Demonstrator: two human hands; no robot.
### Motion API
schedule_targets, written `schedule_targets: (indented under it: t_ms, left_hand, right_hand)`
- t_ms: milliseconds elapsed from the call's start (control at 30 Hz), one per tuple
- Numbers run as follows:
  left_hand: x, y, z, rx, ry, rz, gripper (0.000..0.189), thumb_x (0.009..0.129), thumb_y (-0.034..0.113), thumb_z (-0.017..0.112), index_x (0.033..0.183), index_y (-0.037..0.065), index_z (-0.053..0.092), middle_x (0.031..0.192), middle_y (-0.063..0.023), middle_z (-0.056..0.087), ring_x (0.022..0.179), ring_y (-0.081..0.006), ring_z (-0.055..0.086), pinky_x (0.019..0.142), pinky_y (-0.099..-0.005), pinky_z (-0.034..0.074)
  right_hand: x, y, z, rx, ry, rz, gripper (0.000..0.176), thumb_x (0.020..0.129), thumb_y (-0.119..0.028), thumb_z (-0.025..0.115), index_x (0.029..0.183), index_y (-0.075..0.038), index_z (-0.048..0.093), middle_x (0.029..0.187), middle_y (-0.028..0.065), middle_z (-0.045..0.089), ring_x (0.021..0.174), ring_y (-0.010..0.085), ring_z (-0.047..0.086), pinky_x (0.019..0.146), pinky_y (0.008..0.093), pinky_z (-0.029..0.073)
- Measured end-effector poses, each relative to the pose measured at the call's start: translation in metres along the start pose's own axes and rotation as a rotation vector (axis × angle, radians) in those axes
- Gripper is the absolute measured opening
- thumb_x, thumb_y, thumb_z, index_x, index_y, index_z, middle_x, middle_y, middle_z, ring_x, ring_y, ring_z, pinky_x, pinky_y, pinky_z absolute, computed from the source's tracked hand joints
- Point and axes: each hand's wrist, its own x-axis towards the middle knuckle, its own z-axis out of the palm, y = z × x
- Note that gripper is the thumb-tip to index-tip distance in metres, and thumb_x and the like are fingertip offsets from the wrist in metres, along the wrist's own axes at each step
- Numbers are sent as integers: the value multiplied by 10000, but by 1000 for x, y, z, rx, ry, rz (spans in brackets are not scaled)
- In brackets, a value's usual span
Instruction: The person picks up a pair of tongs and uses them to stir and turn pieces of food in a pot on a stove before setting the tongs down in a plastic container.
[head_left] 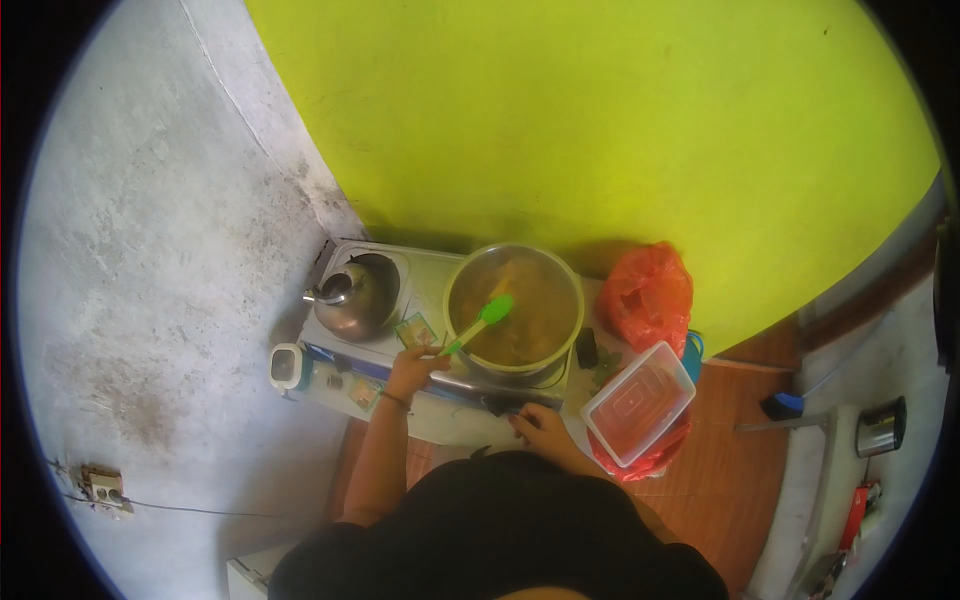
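Observation:
A large round pot (535,357) of brownish food in liquid stands on the stove (425,262). My left hand (415,370) is closed on the handle end of a green spatula (494,310), whose broad head is over the pot's contents. Near the stove's front edge, to the right of the left hand, is my right hand (537,428), its fingers curled; whether they touch or hold anything small is too unclear to tell. A metal kettle (352,312) sits on the stove's left side.
Right of the pot are a red plastic bag (648,293) and a clear plastic container (640,402), tilted over more red plastic. A dark object (587,350) lies beside the pot. A white-and-teal item (288,368) stands left of the stove. Behind rises a yellow-green wall (600,120).

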Motion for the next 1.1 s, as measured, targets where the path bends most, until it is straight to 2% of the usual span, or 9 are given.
schedule_targets:
  t_ms: [267,467,667,767,967,1100]
  left_hand:
    - [-15,19,0,-75,-111,14,310,833,137,687,1122,32,649,861,-71,703,539,-23,491,465,-164,324]
    - [-7,9,6,-58,-235,4,311,841,138,689,1127,26,644,848,-63,703,507,-33,462,450,-173,326]
    - [-5,3,8,-75,-257,-1,320,835,136,697,1126,15,641,839,-73,703,487,-42,453,436,-177,322]
    - [-4,3,8,-45,-211,6,329,829,138,703,1126,12,643,840,-76,704,486,-40,456,437,-176,325]
    - [8,-16,7,123,-39,181,390,797,165,739,1131,-17,654,846,-77,709,539,-50,522,455,-189,361]
    - [-11,7,7,384,142,260,462,754,230,776,1138,-4,666,851,-97,713,628,-99,597,550,-243,443]
  right_hand:
    - [1,6,0,13,3,-16,291,914,-298,632,809,-32,580,681,21,581,600,83,532,559,253,453]
    - [0,6,-2,7,0,-11,301,913,-303,633,802,-29,580,685,24,585,603,86,532,555,256,453]
    - [-4,3,-3,-8,8,-6,310,914,-312,631,795,-30,581,688,28,589,616,91,534,561,259,451]
    - [-2,8,-3,-17,11,-21,307,914,-312,629,796,-33,583,687,28,590,621,92,533,567,260,448]
    - [-2,11,-4,-24,7,-34,307,912,-314,626,795,-34,585,686,28,592,619,94,530,573,260,442]
    - [-4,7,-5,-32,4,-8,315,913,-320,625,795,-30,584,688,31,592,619,95,533,573,261,447]
